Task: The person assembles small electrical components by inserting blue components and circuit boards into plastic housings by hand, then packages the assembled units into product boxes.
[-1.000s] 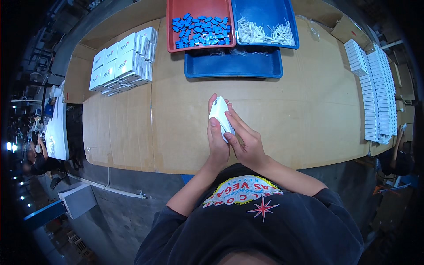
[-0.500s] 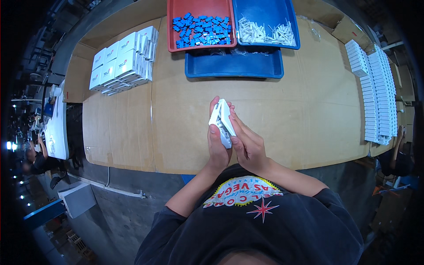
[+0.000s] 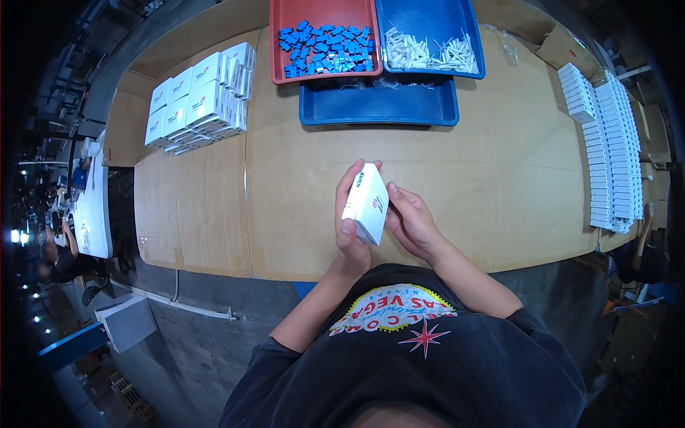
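A small flat white carton (image 3: 371, 203) with dark printing is held upright and tilted above the near middle of the table. My left hand (image 3: 349, 239) wraps its left side, thumb on the near edge and fingertips showing at the top. At the carton's right edge, my right hand (image 3: 415, 227) has its thumb against the edge and its fingers bent, partly hidden behind the carton. The carton's flap looks closed, and its contents are out of sight.
Stacked white cartons (image 3: 189, 103) stand at the left. A red tray (image 3: 325, 14) holds blue pieces; a blue tray (image 3: 428, 18) holds white slender pieces. Another blue tray (image 3: 378, 110) sits in front. Long rows of white boxes (image 3: 606, 164) line the right side of the cardboard-covered table (image 3: 485, 185).
The carton's partly open side is now closed, and its printed face has turned into view. My right hand has slid off that face to the right edge.
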Available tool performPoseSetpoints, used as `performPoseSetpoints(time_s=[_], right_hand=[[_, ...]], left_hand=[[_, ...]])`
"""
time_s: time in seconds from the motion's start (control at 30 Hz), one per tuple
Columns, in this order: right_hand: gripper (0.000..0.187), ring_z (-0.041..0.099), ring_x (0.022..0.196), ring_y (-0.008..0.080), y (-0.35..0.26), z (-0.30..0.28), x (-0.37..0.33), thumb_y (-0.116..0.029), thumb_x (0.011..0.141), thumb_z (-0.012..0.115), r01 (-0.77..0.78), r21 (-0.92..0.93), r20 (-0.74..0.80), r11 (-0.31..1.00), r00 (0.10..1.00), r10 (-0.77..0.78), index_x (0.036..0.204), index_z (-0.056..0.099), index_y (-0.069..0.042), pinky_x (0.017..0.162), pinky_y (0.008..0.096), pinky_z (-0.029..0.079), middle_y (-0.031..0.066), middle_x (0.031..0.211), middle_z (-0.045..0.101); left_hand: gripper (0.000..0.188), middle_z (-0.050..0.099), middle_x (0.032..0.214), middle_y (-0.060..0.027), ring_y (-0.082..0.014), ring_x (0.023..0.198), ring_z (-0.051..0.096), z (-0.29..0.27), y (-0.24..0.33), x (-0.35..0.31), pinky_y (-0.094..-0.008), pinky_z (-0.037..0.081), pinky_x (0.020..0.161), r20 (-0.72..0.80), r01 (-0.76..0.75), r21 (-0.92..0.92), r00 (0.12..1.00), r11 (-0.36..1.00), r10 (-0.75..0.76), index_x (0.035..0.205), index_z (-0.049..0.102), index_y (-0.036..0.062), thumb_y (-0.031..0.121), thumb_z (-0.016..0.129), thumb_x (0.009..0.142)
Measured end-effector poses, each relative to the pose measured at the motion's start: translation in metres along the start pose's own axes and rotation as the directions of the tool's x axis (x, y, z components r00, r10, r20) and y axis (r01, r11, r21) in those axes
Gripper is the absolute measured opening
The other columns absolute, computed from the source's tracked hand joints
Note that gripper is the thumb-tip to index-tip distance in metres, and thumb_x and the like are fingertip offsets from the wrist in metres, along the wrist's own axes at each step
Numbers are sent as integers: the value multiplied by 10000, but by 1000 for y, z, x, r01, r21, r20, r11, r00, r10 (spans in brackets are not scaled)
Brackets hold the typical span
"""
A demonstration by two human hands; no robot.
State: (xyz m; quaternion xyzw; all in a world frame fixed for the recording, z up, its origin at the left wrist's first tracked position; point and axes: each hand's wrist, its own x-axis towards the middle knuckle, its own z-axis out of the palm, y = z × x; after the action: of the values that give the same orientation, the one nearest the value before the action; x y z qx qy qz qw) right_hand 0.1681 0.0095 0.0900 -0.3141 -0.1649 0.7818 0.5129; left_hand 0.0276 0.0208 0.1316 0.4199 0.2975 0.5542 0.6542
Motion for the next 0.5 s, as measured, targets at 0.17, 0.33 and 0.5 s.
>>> performPoseSetpoints(time_s=[0.17,0.33,0.5], right_hand=[[466,613,1248,183,14,-10,0,-355,1147,452,-19,121,10,992,1000,18,1404,543,23,1092,360,491,109,1329,636],[445,622,1241,184,13,-11,3,-341,1143,464,-38,134,21,990,999,36,1403,542,12,1082,357,503,101,1328,634],[428,655,1184,184,14,-17,7,-345,1132,506,-5,47,-95,999,995,10,1394,549,-9,974,348,565,103,1308,648]], left_hand=[[1049,467,1503,-246,-307,1372,515,-4,-15,-4,-455,401,1176,71,-83,157,995,984,72,1574,297,3,832,433,944],[1118,468,1494,-246,-309,1398,489,-4,-12,-3,-458,388,1186,56,-32,158,998,987,23,1573,286,-19,872,444,917],[1035,448,1527,-256,-328,1409,471,-8,-16,0,-443,344,1201,68,-127,243,991,962,114,1607,228,-57,751,445,998]])
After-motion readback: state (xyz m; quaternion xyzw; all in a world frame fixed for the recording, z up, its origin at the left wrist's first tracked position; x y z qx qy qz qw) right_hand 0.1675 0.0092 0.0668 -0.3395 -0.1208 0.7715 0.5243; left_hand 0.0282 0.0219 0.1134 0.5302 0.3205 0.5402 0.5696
